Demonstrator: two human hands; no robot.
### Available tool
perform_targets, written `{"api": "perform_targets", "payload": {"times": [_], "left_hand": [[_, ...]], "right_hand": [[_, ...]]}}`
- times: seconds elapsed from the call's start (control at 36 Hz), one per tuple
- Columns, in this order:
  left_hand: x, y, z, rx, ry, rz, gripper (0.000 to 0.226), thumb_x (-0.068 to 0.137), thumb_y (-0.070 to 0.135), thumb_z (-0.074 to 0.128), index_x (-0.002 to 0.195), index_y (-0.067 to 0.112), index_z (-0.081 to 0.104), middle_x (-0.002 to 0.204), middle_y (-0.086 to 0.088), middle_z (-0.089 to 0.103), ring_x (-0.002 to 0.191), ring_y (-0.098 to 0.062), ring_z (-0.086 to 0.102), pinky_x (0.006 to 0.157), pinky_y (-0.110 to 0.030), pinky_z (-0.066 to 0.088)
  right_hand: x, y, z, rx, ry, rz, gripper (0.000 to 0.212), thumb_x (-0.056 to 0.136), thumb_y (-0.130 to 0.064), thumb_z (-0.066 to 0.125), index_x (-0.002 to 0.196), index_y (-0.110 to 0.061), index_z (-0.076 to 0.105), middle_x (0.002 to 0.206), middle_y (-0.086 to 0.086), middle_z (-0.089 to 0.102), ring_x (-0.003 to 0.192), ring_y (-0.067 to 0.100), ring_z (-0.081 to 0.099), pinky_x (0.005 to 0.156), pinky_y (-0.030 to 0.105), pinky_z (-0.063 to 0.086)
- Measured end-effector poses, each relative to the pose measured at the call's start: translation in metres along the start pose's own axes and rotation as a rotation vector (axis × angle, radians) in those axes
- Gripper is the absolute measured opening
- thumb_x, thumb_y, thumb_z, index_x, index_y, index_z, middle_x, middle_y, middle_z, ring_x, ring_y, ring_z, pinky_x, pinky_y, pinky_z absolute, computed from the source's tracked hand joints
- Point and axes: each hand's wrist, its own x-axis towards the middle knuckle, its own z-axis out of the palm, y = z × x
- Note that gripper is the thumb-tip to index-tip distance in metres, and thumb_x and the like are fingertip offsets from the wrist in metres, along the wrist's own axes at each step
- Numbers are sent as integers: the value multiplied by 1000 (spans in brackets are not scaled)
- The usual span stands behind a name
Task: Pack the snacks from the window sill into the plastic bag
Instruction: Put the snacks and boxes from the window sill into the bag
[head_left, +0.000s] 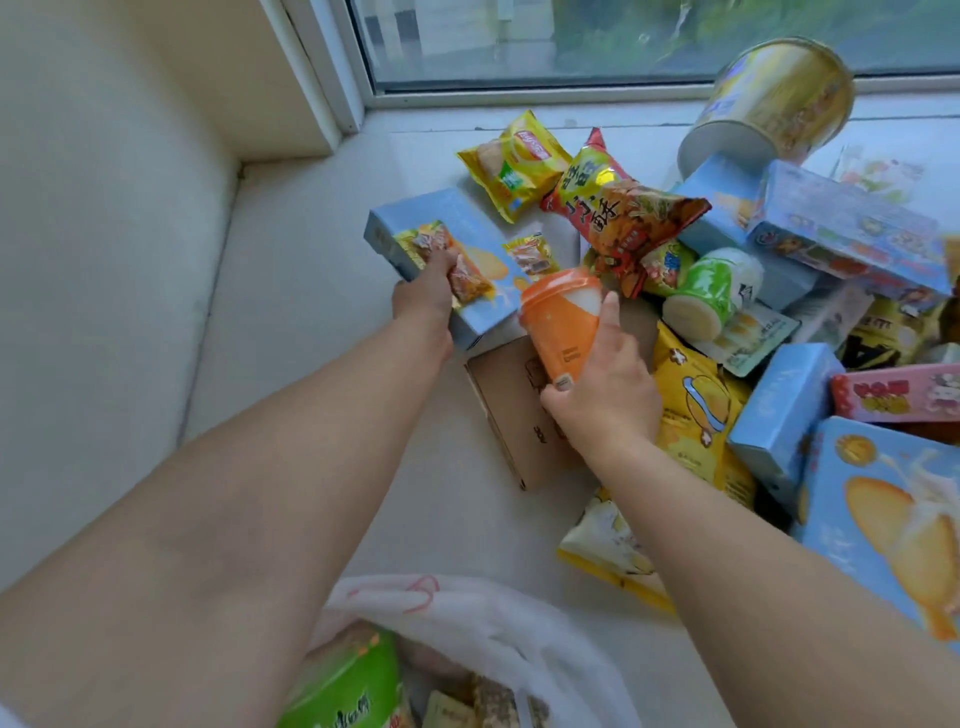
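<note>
Arms outstretched, left grip (423, 296) clasping blue box (441, 249), right grip (605, 395) wrapped round orange cup (563, 322).

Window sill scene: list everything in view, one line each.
plastic bag: one, white, bottom centre, snacks inside
orange cup: one, orange and white, in right hand
light blue box: one, sill left, under left hand
small packet: one, orange-yellow, in left hand
yellow chip bag: one, near window
red snack bag: one, pile centre
green cup: one, lying on its side
gold tin: one, tilted, top right
left hand: holding packet
right hand: gripping cup
</note>
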Motion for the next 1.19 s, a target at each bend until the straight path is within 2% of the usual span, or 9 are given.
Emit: {"api": "perform_targets", "payload": {"times": [0.14, 0.39, 0.47, 0.56, 0.64, 0.81, 0.92, 1.0, 1.19], "left_hand": [[-44, -4, -48, 4, 5, 149, 35, 77, 20, 72, 108, 11, 59, 99, -8, 69, 79, -21, 68, 75, -38, 58], [-141, -23, -152, -103, -27, 308, 17, 89, 14, 62, 105, 19, 59, 106, -1, 68, 101, -22, 65, 93, -43, 52], [-180, -35, -182, -64, -35, 337, 16, 89, 14, 62, 100, 24, 57, 104, 1, 67, 100, -20, 65, 90, -41, 52], [-213, -53, -211, -30, -55, 356, 28, 88, 16, 64, 114, 21, 55, 114, -2, 65, 103, -20, 64, 88, -40, 53], [-240, -72, -231, 28, -94, 343, 36, 86, 20, 66, 120, 20, 52, 115, -4, 65, 103, -22, 65, 88, -44, 53], [-277, -104, -265, 115, -170, 251, 21, 87, 16, 64, 102, 25, 52, 105, -5, 66, 93, -23, 66, 78, -40, 54], [-280, -130, -297, 225, -296, 111, 27, 87, 6, 62, 112, 11, 56, 108, -16, 67, 84, -22, 69, 70, -35, 57], [-277, -150, -318, 442, -357, 42, 37, 82, 12, 71, 117, 12, 57, 110, -12, 69, 86, -19, 69, 71, -31, 57], [-280, -173, -312, 642, -194, 264, 51, 79, 17, 76, 120, 18, 45, 105, 1, 63, 93, -17, 62, 81, -29, 50]], "right_hand": [[-40, -7, -8, 88, -13, -27, 99, 76, -32, 67, 151, -22, 3, 137, 8, 39, 122, 29, 43, 91, 38, 40], [-148, -9, -9, 255, -39, -67, 100, 73, -31, 69, 149, -27, 5, 135, 2, 43, 115, 27, 48, 85, 37, 42], [-182, -5, -8, 423, -43, 5, 100, 71, -32, 70, 149, -30, 8, 124, 0, 49, 104, 25, 52, 85, 38, 47], [-212, 2, -8, 576, -44, 34, 99, 71, -27, 74, 148, -33, 13, 110, -6, 49, 92, 17, 54, 79, 34, 47], [-238, 9, -4, 684, -68, 57, 101, 69, -23, 76, 148, -34, 14, 117, -4, 51, 98, 17, 56, 85, 37, 49], [-279, 19, 8, 864, -214, 148, 93, 63, -20, 79, 141, -31, 29, 114, 0, 57, 100, 20, 59, 84, 44, 54], [-303, 28, 15, 775, -274, 165, 99, 53, -28, 74, 140, -33, 29, 118, 0, 57, 102, 19, 59, 83, 39, 53], [-318, 36, 21, 635, -295, 173, 99, 60, -23, 77, 144, -28, 24, 125, 0, 49, 111, 23, 52, 90, 42, 49], [-331, 52, 29, 505, -297, 251, 93, 69, -22, 78, 144, -26, 22, 133, 6, 48, 115, 26, 50, 92, 40, 46]]}}
